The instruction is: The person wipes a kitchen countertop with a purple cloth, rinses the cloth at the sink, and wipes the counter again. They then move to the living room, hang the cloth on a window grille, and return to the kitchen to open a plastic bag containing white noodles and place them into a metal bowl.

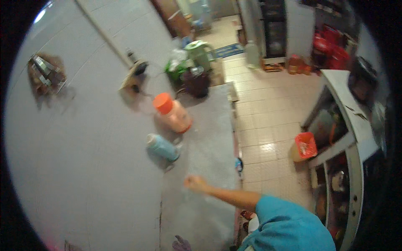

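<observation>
My right hand [196, 184] reaches in from the right over a grey countertop [209, 150], fingers curled and blurred. Whether anything is inside the fingers I cannot tell. A teal sleeve [289, 219] covers the upper arm. My left hand is out of view. Beyond the right hand, by the wall, stands a light blue bottle or flask [164, 148] with a pale top. Farther along is a peach-coloured plastic jar [178, 116] with an orange lid [163, 103]. At the bottom edge lies a crumpled purple-grey item [181, 243], perhaps cloth.
A light green pitcher [198, 55], a dark container [196, 83] and a green bag [176, 69] crowd the counter's far end. Power sockets [133, 80] are on the wall [94, 141]. Across the tiled floor [267, 125] are a glass-fronted cabinet [355, 125] and a red-lined bin [305, 146].
</observation>
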A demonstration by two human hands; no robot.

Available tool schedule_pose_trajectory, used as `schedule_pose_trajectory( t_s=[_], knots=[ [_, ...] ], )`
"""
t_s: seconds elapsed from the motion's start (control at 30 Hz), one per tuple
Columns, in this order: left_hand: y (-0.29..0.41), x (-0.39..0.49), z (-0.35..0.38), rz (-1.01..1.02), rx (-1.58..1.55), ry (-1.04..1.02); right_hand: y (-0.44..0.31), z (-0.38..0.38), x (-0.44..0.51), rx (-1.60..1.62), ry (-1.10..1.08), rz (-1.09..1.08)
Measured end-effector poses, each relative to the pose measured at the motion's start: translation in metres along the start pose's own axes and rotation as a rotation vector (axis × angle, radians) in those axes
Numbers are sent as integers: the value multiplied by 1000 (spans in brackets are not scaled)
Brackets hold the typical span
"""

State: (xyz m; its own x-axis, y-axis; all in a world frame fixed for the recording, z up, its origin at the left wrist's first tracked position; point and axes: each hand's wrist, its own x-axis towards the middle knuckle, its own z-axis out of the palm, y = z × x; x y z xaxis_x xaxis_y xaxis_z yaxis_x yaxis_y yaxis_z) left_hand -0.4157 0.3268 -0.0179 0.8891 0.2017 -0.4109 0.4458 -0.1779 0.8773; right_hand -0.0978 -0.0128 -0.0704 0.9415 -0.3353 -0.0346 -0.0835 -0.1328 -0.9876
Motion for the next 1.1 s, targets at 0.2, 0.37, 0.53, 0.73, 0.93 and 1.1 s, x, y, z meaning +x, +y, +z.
schedule_pose_trajectory(
  t_s=[0.2, 0.37, 0.53, 0.73, 0.93, 1.1],
  knots=[
    [126, -3, 90, -46, 53, -316, 0, -34, -223, 502, -737, 506],
    [152, -7, 134, -4, -66, -692, -38, -87, -291, 744, -605, 378],
    [123, -5, 176, -179, -200, -984, -69, -131, -357, 66, -255, 173],
    [68, -18, 224, -769, -111, -1284, -110, -183, -430, 447, 380, 53],
    [39, -20, 289, 155, 584, -1615, -91, -284, -483, -191, 668, 456],
    [50, -43, 343, -31, 409, -1499, -44, -355, -510, -27, 1007, 280]
  ],
)
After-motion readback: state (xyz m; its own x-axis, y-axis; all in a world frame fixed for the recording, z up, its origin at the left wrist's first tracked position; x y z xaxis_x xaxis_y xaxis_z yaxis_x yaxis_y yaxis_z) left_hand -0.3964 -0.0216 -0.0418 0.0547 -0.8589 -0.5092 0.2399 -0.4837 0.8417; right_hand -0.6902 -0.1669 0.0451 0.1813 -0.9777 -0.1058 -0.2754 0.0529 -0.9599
